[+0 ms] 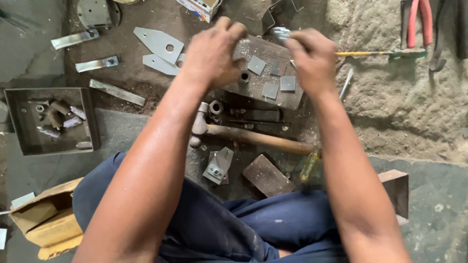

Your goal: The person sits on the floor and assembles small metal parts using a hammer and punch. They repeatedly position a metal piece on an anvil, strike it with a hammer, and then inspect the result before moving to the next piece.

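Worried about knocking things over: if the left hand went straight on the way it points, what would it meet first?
Probably the rusty metal block right under its fingertips; the left hand points forward and slightly right. Beyond it sits a small cardboard box, though depth is unclear.

Rusty matt steel block (265, 78), smooth wooden-handled hammer (253, 137), rough stone floor (390, 97).

Both bare forearms reach forward from the bottom edge and converge toward the top middle, the seated person's legs in dark blue trousers (234, 229) between them. The left hand (212, 56) is curled, back upward, with fingers bent inward. The right hand (312, 58) sits just beside it, knuckles up, fingertips pinched together and slightly blurred.
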